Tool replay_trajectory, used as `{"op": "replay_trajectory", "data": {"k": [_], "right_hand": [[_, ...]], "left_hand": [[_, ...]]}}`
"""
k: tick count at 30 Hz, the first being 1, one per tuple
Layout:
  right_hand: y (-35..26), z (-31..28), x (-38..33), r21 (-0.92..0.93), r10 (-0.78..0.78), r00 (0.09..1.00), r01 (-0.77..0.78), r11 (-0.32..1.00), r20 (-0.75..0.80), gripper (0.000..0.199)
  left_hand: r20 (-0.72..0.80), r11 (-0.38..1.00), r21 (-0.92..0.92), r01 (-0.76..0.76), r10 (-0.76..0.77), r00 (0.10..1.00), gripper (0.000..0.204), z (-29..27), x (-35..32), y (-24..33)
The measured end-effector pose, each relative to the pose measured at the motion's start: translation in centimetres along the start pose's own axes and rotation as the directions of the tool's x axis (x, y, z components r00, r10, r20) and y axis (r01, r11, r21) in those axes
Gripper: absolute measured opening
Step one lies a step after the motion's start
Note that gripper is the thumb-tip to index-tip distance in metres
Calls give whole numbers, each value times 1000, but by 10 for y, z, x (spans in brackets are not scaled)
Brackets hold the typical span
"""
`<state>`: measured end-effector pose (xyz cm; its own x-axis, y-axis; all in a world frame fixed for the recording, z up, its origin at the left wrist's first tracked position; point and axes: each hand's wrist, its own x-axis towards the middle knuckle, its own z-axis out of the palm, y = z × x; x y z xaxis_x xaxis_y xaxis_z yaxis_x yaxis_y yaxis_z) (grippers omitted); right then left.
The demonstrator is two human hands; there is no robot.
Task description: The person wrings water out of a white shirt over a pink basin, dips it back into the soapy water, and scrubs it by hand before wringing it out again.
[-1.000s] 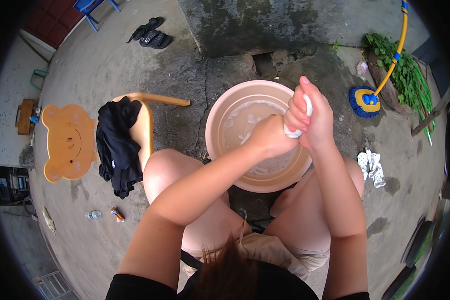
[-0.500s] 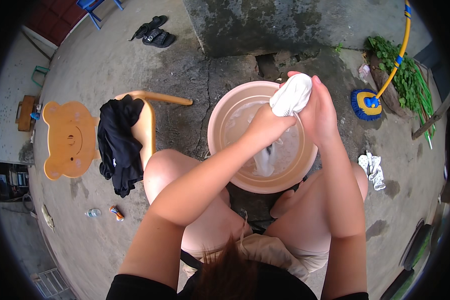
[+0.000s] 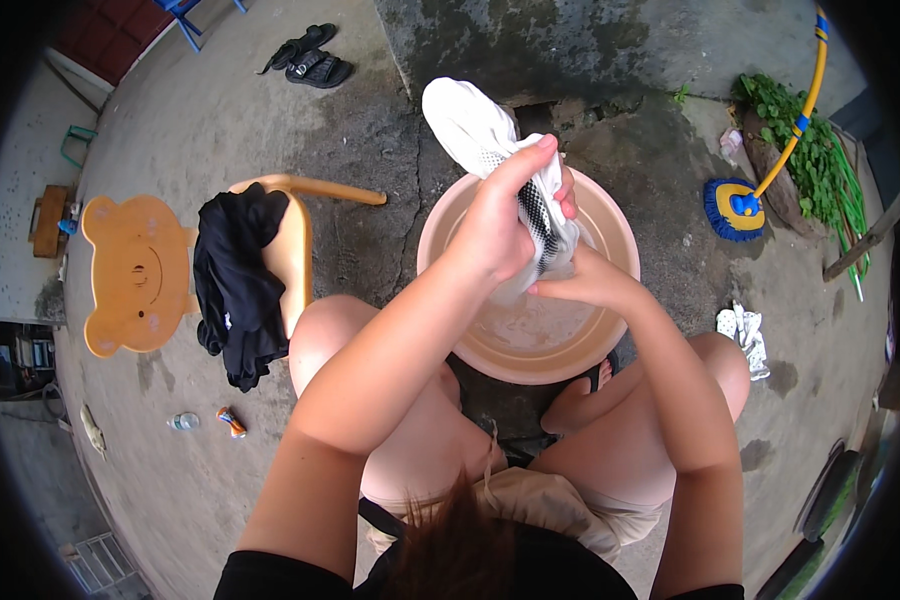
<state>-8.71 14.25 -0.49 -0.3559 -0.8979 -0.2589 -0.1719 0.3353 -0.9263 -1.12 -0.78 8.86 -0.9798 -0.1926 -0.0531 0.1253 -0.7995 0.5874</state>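
Note:
A white sock [image 3: 465, 120] with a black dotted pattern stretches above a peach plastic basin [image 3: 625, 240]. Its rounded toe end points up and away to the left, past the basin's far rim. My left hand [image 3: 505, 220] is closed around its middle, thumb on top. Lower down, my right hand [image 3: 595, 278] pinches the sock's other end, its fingers partly hidden behind the fabric. Below both hands, cloudy, sudsy water [image 3: 530, 330] shows in the basin, which stands on the ground between my bent knees.
At left, a yellow bear-faced chair [image 3: 140, 280] carries black clothing [image 3: 240, 270]. Right of my knee lies patterned white fabric [image 3: 745, 335]. A blue-and-yellow mop [image 3: 735, 205] stands farther right. Black sandals [image 3: 315, 62] lie at the back, a bottle [image 3: 183, 422] and an orange can [image 3: 232, 420] at left.
The bunched white sock is now stretched out, its toe end moved up and left. My right hand went from a spread palm beside it to gripping its lower end.

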Motion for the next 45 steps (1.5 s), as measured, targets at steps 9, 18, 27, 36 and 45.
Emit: {"op": "replay_trajectory", "data": {"k": [9,18,27,36,45], "right_hand": [[-40,-13,-4,279,-61,918,181,943,-391,38],[-84,-48,-29,568,-56,787,491,660,-615,21],[-78,-42,-23,446,-161,808,466,765,-567,15],[-97,-15,-28,484,-279,855,485,728,-437,38],[-104,-17,-21,-117,-420,807,411,904,-416,61]], "left_hand": [[-89,984,20,-175,176,980,41,-12,2,45],[-148,663,586,466,-477,866,102,-22,-4,40],[58,226,973,-53,-15,998,68,-18,-9,24],[340,354,896,-266,-163,926,76,-20,-3,-21],[235,364,915,-171,-141,962,54,-14,-11,-28]]}}
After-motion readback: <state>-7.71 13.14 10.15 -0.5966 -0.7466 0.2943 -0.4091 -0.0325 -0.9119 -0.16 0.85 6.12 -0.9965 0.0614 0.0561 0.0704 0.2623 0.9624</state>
